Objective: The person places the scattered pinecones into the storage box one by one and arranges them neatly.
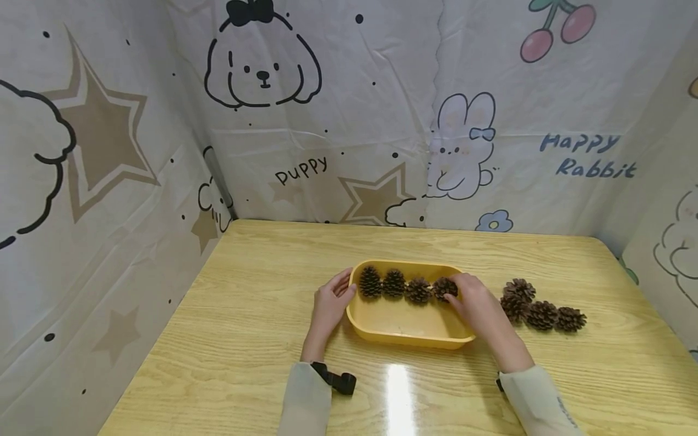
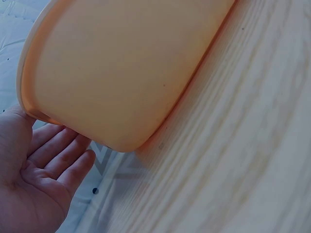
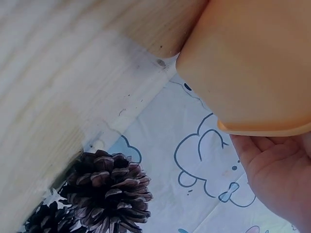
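A yellow plastic box (image 1: 409, 319) with rounded corners sits on the wooden table. In the head view a row of pine cones (image 1: 394, 284) lies along its far side. My left hand (image 1: 329, 303) holds the box's left end, thumb at the rim and fingers outside; the left wrist view shows the left palm (image 2: 41, 179) beside the wall. Reaching over the right end, my right hand (image 1: 475, 303) grips the rightmost pine cone (image 1: 444, 289) between thumb and fingers. In the right wrist view the box wall hides those fingertips.
Several loose pine cones (image 1: 541, 315) lie clustered on the table right of the box, close to my right forearm. One pine cone (image 3: 109, 189) appears large in the right wrist view. A printed cloth (image 1: 349, 121) hangs behind the table and along both sides.
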`<action>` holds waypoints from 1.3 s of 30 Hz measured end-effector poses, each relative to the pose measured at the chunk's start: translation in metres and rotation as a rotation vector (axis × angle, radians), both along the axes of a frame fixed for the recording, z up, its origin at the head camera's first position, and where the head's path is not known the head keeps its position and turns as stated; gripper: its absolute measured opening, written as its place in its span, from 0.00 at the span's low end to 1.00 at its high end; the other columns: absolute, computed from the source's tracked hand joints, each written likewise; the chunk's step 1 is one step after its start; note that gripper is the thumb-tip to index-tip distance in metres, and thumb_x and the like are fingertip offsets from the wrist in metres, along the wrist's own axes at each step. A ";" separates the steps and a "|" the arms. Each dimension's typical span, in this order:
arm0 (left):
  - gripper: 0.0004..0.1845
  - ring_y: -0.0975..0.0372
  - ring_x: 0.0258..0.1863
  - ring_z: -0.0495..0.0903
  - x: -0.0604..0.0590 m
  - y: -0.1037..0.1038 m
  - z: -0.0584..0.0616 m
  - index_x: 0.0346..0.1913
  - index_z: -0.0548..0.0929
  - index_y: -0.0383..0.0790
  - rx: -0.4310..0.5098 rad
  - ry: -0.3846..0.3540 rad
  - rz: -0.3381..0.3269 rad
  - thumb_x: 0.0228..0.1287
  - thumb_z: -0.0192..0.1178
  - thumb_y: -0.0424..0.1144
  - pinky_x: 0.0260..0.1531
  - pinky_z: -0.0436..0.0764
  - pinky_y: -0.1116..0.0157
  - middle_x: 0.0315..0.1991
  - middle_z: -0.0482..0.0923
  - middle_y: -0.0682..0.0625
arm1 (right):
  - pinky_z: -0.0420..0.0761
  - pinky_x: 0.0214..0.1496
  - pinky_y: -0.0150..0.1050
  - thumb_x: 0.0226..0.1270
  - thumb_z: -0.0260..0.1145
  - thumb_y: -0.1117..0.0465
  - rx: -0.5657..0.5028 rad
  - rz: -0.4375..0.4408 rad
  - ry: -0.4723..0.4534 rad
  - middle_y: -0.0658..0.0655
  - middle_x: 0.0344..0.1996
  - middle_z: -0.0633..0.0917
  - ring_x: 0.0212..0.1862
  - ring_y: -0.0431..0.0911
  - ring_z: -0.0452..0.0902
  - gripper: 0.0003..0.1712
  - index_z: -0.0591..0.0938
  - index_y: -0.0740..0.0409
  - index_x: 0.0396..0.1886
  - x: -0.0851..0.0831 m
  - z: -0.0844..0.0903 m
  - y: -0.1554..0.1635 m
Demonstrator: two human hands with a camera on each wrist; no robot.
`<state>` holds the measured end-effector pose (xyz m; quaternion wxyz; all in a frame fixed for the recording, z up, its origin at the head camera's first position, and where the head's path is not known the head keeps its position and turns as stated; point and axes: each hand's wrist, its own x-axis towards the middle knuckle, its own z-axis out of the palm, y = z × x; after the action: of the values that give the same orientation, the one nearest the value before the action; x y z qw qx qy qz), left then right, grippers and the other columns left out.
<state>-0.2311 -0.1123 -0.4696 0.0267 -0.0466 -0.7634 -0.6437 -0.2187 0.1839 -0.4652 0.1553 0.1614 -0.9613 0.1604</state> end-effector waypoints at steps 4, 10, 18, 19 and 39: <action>0.23 0.46 0.61 0.78 0.000 0.000 0.001 0.65 0.75 0.31 -0.002 -0.006 -0.001 0.67 0.59 0.31 0.61 0.81 0.62 0.59 0.78 0.33 | 0.88 0.48 0.51 0.64 0.68 0.65 0.010 0.014 0.028 0.69 0.45 0.83 0.48 0.61 0.81 0.18 0.79 0.71 0.51 0.000 0.000 -0.001; 0.23 0.46 0.60 0.79 0.001 0.000 0.001 0.64 0.75 0.30 -0.009 0.004 -0.002 0.68 0.58 0.30 0.60 0.82 0.62 0.59 0.78 0.32 | 0.89 0.48 0.50 0.64 0.68 0.67 -0.004 0.026 0.035 0.69 0.46 0.83 0.49 0.61 0.82 0.18 0.79 0.71 0.52 0.001 0.001 -0.001; 0.23 0.45 0.60 0.79 0.000 0.000 0.002 0.65 0.74 0.30 -0.004 0.004 -0.004 0.67 0.59 0.30 0.60 0.82 0.63 0.59 0.78 0.32 | 0.88 0.50 0.51 0.63 0.67 0.71 -0.003 0.025 -0.014 0.70 0.49 0.82 0.51 0.62 0.81 0.20 0.78 0.72 0.54 -0.001 0.003 -0.001; 0.23 0.45 0.60 0.79 0.000 0.000 0.002 0.65 0.74 0.30 -0.004 0.005 -0.002 0.67 0.59 0.30 0.60 0.82 0.63 0.59 0.78 0.32 | 0.88 0.50 0.52 0.62 0.67 0.72 -0.002 0.027 -0.022 0.70 0.49 0.82 0.52 0.63 0.80 0.20 0.78 0.72 0.54 -0.002 0.004 -0.002; 0.23 0.46 0.60 0.79 0.001 0.000 0.001 0.65 0.74 0.30 -0.004 0.002 -0.006 0.67 0.59 0.30 0.60 0.82 0.63 0.59 0.78 0.32 | 0.88 0.51 0.50 0.60 0.63 0.80 0.002 0.053 -0.055 0.72 0.49 0.82 0.52 0.64 0.80 0.22 0.77 0.75 0.56 -0.005 0.002 -0.004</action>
<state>-0.2303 -0.1120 -0.4683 0.0255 -0.0495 -0.7646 -0.6421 -0.2234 0.1800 -0.4633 0.1243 0.1826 -0.9608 0.1678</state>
